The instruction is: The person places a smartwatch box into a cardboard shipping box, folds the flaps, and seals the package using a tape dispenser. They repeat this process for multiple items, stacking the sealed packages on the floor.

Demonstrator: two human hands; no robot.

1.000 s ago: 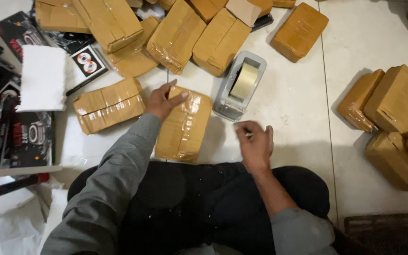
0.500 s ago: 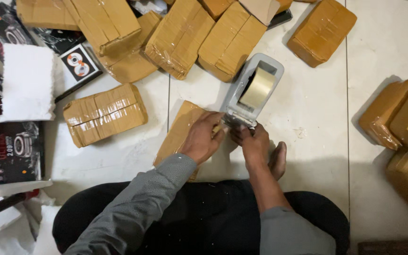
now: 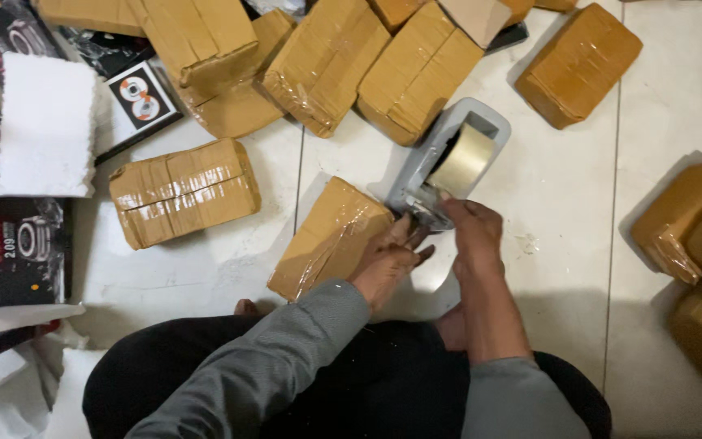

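A grey tape dispenser point(image 3: 481, 130) with a roll of clear-brown tape lies on the white tiled floor. My right hand point(image 3: 471, 236) grips its near end at the cutter. My left hand point(image 3: 387, 262) meets it there, fingers pinching at the tape end; whether tape is between them is unclear. Under my left wrist lies a tape-wrapped brown cardboard parcel point(image 3: 327, 236), tilted on the floor in front of my crossed legs.
Another wrapped parcel point(image 3: 182, 190) sits to the left. Several more are piled along the top point(image 3: 416, 69) and at the right edge point(image 3: 692, 219). White foam point(image 3: 42, 126) and dark printed boxes point(image 3: 18, 252) lie at the far left.
My view has closed in on the dispenser. My left hand left the parcel's top and joined my right hand at the dispenser's cutter, where both now hold.
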